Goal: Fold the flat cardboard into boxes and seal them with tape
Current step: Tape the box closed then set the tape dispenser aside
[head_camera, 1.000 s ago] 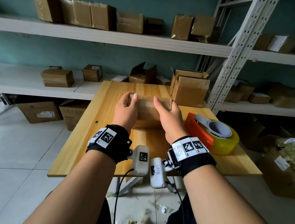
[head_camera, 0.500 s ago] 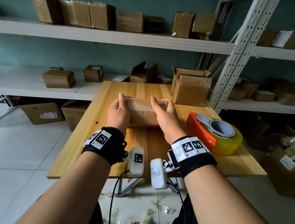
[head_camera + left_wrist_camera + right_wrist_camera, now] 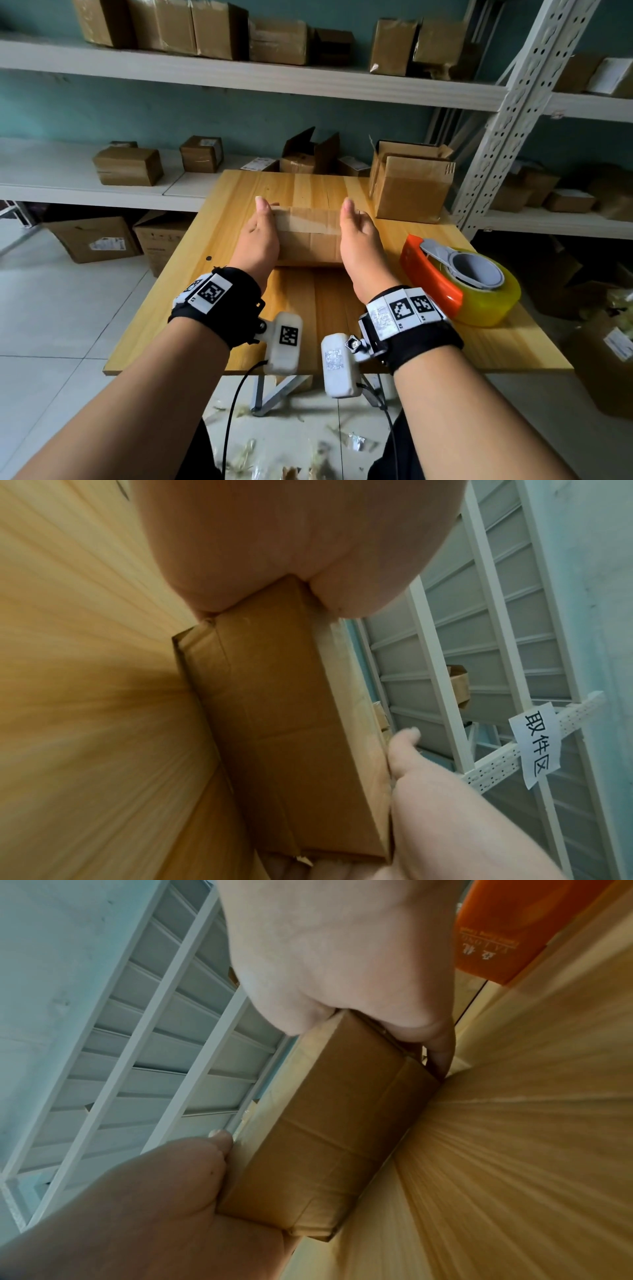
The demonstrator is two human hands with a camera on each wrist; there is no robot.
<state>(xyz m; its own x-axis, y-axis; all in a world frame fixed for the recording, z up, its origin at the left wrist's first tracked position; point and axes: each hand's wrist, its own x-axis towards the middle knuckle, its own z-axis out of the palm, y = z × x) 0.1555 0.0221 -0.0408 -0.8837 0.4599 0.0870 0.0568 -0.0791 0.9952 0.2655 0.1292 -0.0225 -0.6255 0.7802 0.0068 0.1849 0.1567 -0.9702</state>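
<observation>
**Box held at both ends**

The box (image 3: 310, 236) sits mid-table (image 3: 308, 318), long axis running left to right. The left hand (image 3: 258, 240) and right hand (image 3: 359, 240) clasp its short ends, fingers wrapped behind, thumbs on top. A tape dispenser (image 3: 459, 284) lies right.

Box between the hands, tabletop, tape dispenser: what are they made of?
Box: brown cardboard, matte; creased folds, and its top looks glossy, likely clear tape.
Tabletop: light wood or wood-look laminate; plank seams and grain show, smooth satin sheen.
Tape dispenser: glossy orange plastic with grey plastic core, holding a yellowish translucent tape roll.
</observation>
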